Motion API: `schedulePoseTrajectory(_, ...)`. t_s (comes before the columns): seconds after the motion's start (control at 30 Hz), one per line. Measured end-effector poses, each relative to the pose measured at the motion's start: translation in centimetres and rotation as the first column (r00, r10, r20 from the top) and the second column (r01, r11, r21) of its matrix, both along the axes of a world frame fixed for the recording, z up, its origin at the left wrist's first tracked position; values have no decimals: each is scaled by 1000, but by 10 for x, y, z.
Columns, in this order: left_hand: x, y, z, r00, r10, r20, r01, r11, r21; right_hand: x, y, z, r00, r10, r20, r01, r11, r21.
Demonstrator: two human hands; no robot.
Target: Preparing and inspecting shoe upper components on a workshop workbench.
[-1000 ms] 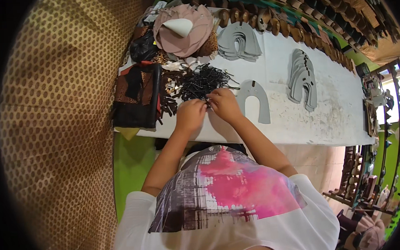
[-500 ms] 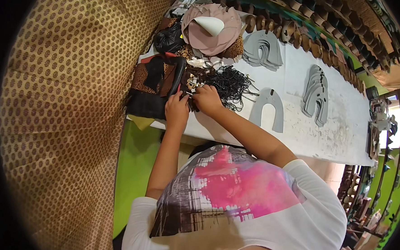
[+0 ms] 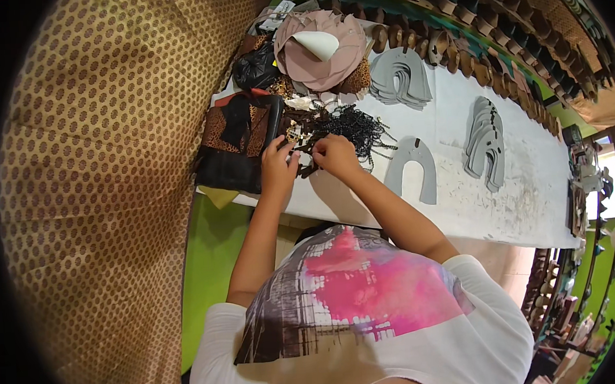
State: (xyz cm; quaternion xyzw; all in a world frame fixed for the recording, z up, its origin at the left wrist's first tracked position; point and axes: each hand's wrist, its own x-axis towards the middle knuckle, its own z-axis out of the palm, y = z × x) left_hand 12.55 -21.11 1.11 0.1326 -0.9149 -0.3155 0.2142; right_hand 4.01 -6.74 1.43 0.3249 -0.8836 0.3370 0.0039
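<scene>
Over the near edge of a pile of small dark brown straps and pieces (image 3: 307, 145), my left hand (image 3: 278, 167) has its fingers spread apart. A short gap to the right, my right hand (image 3: 337, 156) is closed in a pinch; whatever its fingertips hold is too small to make out. Past the right hand lies a tangle of black beaded or braided cords (image 3: 355, 125), partly hidden by that hand. Left of my left hand is a stack of black, brown and leopard-print material (image 3: 231, 137). Small whitish and gold-coloured bits (image 3: 293, 132) lie among the dark pieces.
A heap of pink-beige cut sheets (image 3: 321, 62) with a white curled piece stands behind. Grey U-shaped pieces (image 3: 417, 165) lie on the white-covered table (image 3: 455, 215), with more stacked further right (image 3: 484, 144). Rows of shoe lasts (image 3: 467, 62) line the back. A patterned curtain (image 3: 104, 168) hangs at left.
My hands have moved apart: the right one has shifted a little to the right, and the left hand's fingers have spread. The view has shifted slightly.
</scene>
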Motion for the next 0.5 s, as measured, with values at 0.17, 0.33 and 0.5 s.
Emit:
schedulePoseTrajectory(0.17, -19, 5, -5, 988, -154, -9, 153, 962, 226, -8, 25, 7, 710, -17, 704, 102, 992, -79)
schedulePoseTrajectory(0.33, -33, 29, 7, 965, -261, 36, 230, 900, 370, -11, 54, 1, 589, 76, 805, 193, 953, -231)
schedulePoseTrajectory(0.5, -44, 57, 6, 915, -403, 18, 363, 841, 401, 0, 78, -2, 575, 157, 803, 301, 872, -387)
